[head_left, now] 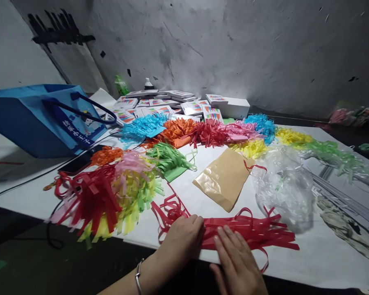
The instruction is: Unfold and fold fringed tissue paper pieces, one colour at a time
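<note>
Across the near edge of the white table lies a red paper tassel (255, 232) with cut strips fanning to the right. My left hand (183, 235), with a silver bracelet at the wrist, is closed over the tassel's left part; its fingertips are partly hidden. Flat on the strips rests my right hand (238, 260), fingers stretched out. Loose red ribbons (174, 209) curl beyond my left hand. Just past the tassel sits a brown paper envelope (223, 178), with a crumpled clear plastic bag (284, 188) to its right.
Finished-looking tassels, red (92, 196), green (169, 159) and other colours, heap at the left and along the back. A blue gift bag (43, 119) leans at far left beside a phone (80, 162) and cables. Behind are stacked boxes (160, 102) against a grey wall.
</note>
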`<action>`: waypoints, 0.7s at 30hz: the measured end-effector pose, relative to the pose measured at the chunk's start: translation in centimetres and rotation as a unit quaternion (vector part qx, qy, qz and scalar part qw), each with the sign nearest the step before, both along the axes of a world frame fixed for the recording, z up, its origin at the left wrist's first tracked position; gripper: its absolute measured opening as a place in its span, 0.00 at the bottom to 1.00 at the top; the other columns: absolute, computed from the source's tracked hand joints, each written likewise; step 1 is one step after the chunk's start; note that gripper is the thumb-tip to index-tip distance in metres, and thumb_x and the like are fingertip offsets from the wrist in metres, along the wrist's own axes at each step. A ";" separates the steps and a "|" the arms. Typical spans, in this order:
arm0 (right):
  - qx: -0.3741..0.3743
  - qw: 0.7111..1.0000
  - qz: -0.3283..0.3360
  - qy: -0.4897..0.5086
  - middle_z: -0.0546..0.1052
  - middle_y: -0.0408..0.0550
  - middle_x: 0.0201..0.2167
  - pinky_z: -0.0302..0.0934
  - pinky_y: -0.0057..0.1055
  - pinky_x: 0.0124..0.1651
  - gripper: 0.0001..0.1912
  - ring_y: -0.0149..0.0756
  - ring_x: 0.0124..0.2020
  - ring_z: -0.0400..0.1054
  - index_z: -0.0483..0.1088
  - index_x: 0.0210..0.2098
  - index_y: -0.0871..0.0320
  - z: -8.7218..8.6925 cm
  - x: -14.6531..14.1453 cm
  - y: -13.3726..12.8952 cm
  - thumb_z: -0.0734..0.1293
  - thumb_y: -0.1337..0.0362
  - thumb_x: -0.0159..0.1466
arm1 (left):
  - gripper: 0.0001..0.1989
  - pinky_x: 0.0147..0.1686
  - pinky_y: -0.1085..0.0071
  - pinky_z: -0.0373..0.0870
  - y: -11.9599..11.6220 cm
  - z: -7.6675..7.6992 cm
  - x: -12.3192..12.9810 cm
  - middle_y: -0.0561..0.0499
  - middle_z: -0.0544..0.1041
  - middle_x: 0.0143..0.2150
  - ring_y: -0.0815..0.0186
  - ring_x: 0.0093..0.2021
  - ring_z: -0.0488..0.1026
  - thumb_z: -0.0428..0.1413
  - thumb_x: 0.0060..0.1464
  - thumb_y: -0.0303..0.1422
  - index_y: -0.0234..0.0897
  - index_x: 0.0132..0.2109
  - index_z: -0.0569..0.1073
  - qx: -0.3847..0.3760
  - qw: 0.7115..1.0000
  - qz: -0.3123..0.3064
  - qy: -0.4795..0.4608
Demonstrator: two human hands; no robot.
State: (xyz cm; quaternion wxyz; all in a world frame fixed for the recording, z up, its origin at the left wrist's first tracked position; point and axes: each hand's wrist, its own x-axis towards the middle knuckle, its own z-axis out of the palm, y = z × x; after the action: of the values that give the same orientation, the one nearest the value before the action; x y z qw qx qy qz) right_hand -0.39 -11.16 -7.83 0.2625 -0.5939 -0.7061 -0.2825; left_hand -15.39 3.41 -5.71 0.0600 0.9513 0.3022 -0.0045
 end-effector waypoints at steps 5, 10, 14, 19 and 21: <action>-0.038 0.997 0.061 -0.027 0.78 0.52 0.54 0.73 0.37 0.52 0.17 0.43 0.56 0.72 0.73 0.53 0.65 -1.9 -0.6 1.5 0.61 0.63 0.70 | 0.09 0.32 0.67 0.64 1.1 0.2 -1.3 0.49 0.79 0.34 0.60 0.32 0.75 0.51 0.62 0.20 0.36 0.39 0.72 -0.002 0.998 0.021 -0.055; 0.020 0.998 0.066 -0.003 0.80 0.52 0.50 0.69 0.38 0.57 0.15 0.43 0.56 0.72 0.76 0.47 0.64 -4.2 -0.5 0.5 0.58 0.73 0.69 | 0.08 0.54 0.55 0.60 -0.4 0.1 -2.4 0.46 0.78 0.46 0.56 0.47 0.72 0.57 0.62 0.32 0.39 0.48 0.73 0.067 0.967 -0.117 -0.215; 0.042 0.994 0.090 0.039 0.83 0.46 0.41 0.68 0.33 0.52 0.15 0.36 0.46 0.78 0.77 0.41 0.60 -4.1 -1.1 -0.1 0.59 0.75 0.70 | 0.07 0.55 0.59 0.56 -2.0 -1.9 -3.4 0.51 0.79 0.39 0.62 0.41 0.71 0.51 0.66 0.27 0.39 0.47 0.72 0.038 0.943 -0.223 -0.243; 0.007 0.983 0.066 0.169 0.83 0.45 0.39 0.63 0.39 0.48 0.13 0.38 0.42 0.75 0.75 0.45 0.58 -3.6 -0.9 -1.0 0.59 0.71 0.72 | 0.11 0.50 0.60 0.58 -2.2 -2.5 -4.6 0.53 0.78 0.34 0.64 0.37 0.70 0.47 0.68 0.26 0.40 0.40 0.73 0.025 0.939 -0.159 -0.305; 0.001 0.974 0.035 0.225 0.82 0.45 0.38 0.60 0.41 0.49 0.10 0.40 0.41 0.73 0.74 0.43 0.56 -3.4 -1.1 -0.9 0.61 0.69 0.71 | 0.11 0.49 0.60 0.58 -2.1 -1.8 -4.6 0.53 0.77 0.34 0.64 0.37 0.70 0.48 0.67 0.27 0.39 0.38 0.72 0.019 0.950 -0.115 -0.288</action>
State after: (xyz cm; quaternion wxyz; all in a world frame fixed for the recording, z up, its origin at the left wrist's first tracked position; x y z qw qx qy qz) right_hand -1.46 -12.06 -11.28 0.4249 -0.6171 -0.6488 -0.1332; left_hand -20.00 1.31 -7.50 0.1260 0.9413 0.1607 0.2688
